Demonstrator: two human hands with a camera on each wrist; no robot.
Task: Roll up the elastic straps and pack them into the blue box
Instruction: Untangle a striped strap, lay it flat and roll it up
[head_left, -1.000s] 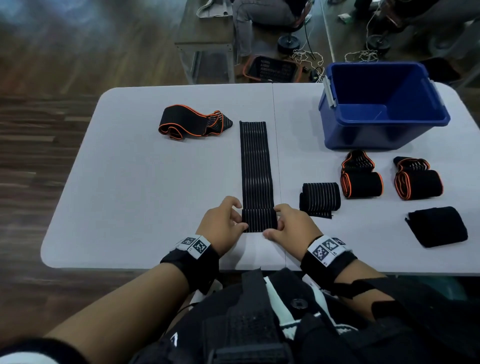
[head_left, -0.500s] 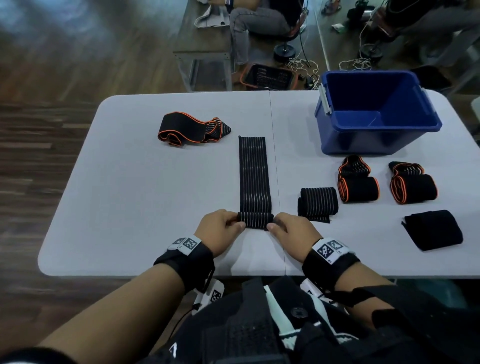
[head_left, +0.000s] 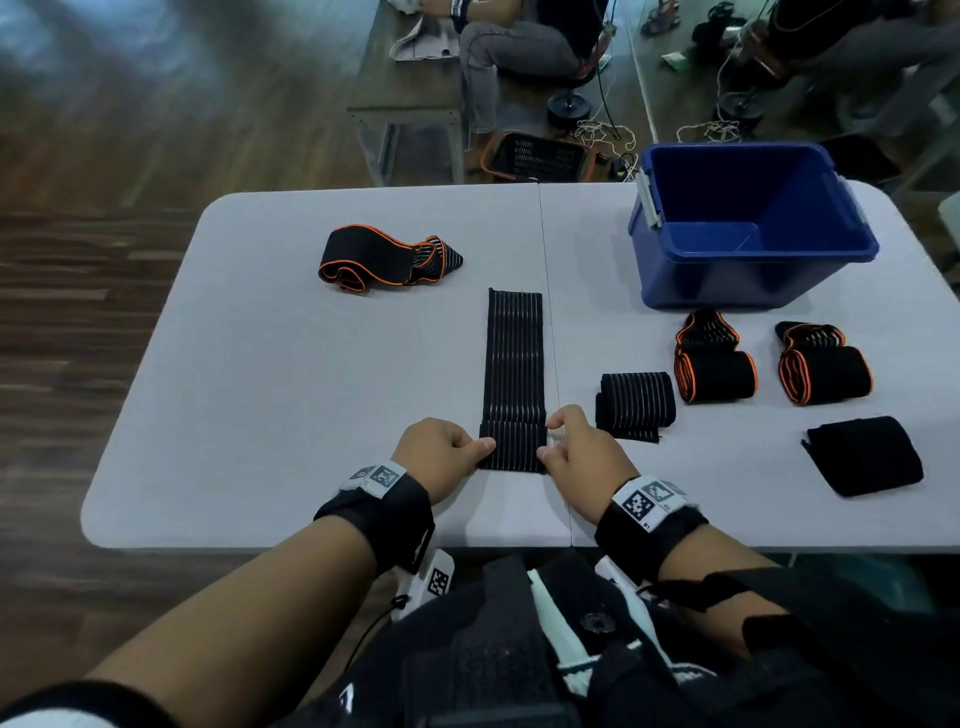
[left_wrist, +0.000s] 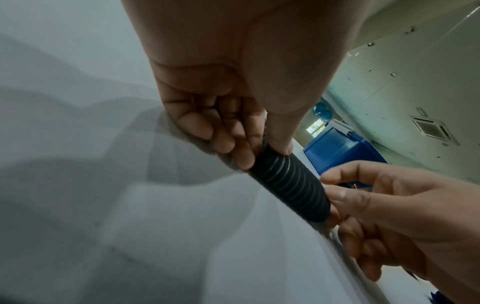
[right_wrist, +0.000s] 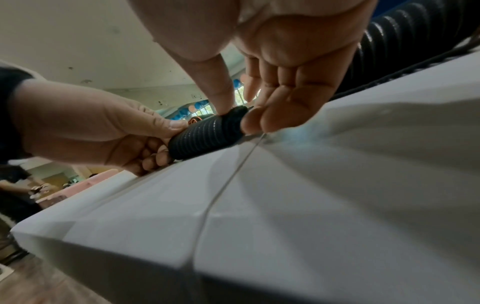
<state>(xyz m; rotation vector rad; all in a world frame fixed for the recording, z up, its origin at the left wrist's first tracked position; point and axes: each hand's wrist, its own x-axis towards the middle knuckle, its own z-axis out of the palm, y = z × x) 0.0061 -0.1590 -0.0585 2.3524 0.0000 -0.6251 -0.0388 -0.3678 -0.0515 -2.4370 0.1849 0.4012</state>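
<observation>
A black elastic strap with thin grey stripes (head_left: 515, 358) lies flat along the middle of the white table (head_left: 260, 415), its near end turned into a small roll (left_wrist: 288, 185) (right_wrist: 205, 135). My left hand (head_left: 441, 454) pinches the roll's left end between thumb and fingers (left_wrist: 244, 152). On the roll's right end my right hand (head_left: 582, 457) pinches with thumb and fingers (right_wrist: 259, 121). The open blue box (head_left: 753, 228) stands at the far right, and nothing shows inside it.
A loose black strap with orange edging (head_left: 384, 257) lies at the far left. Rolled straps sit right of my hands: a striped one (head_left: 636, 405), two orange-edged ones (head_left: 714, 364) (head_left: 823, 366) and a plain black one (head_left: 865, 454). People sit beyond the table.
The roll at the strap's near end has grown thicker as both hands turned it away from me. The flat part of the strap has become shorter.
</observation>
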